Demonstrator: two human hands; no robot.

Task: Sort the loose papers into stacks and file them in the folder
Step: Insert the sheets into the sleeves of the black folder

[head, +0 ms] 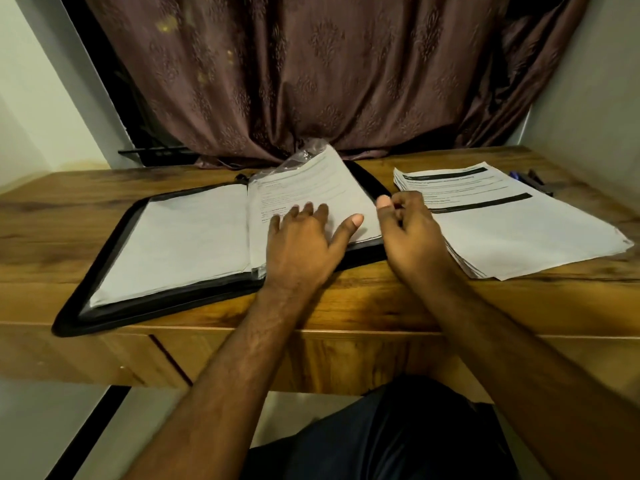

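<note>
A black zip folder lies open on the wooden desk. Its left half holds white sheets. On its right half lies a printed paper bundle partly in a clear plastic sleeve. My left hand rests flat on this bundle, fingers spread. My right hand hovers at the bundle's right edge, fingers loosely curled, thumb raised; whether it touches the paper is unclear. To the right sits a stack of loose printed papers with black header bars.
Pens lie at the desk's back right, behind the loose stack. A brown patterned curtain hangs behind the desk, touching the folder's far edge. The folder's near left corner overhangs the desk's front edge. Walls close in on both sides.
</note>
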